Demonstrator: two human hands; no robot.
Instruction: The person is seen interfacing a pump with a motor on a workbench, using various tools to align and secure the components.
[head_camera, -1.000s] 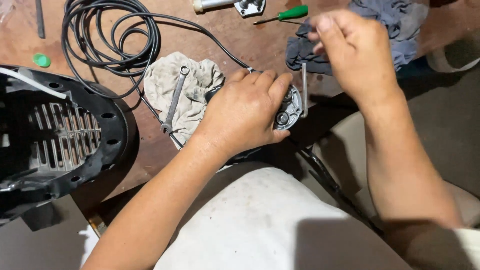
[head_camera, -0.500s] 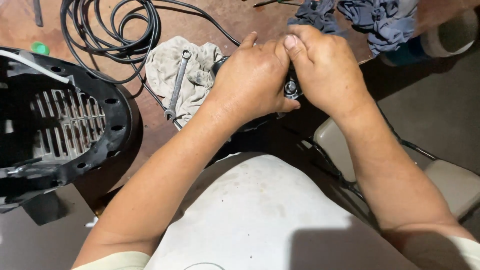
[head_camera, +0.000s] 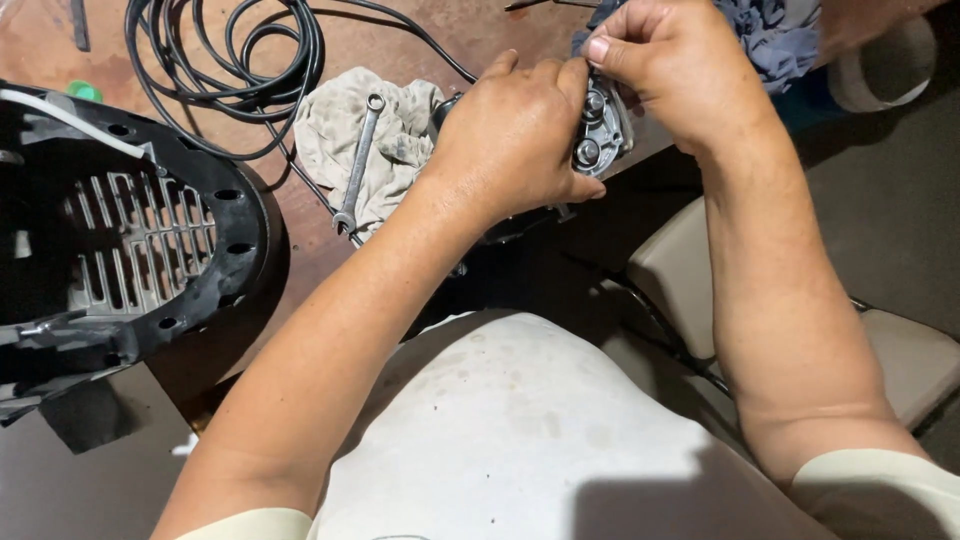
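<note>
Hands meet over near edge of brown workbench (head_camera: 300, 250), centre-far in scene. Left hand (head_camera: 515, 140) wrapped around dark motor body, fingers closed on it, holding grey metal end cover (head_camera: 600, 130) w/ round bearing seats facing up. Right hand (head_camera: 670, 70) pinched narrow on cover's far rim, thumb and forefinger together; whether a small part sits btwn them cannot be told. Left of hands: dirty rag (head_camera: 375, 135) w/ combination wrench (head_camera: 358, 160) lying on it. Coiled black cable (head_camera: 225, 60) far left. Black slotted plastic housing (head_camera: 130, 250) at left. Blue-grey cloth (head_camera: 775, 40) far right.
</note>
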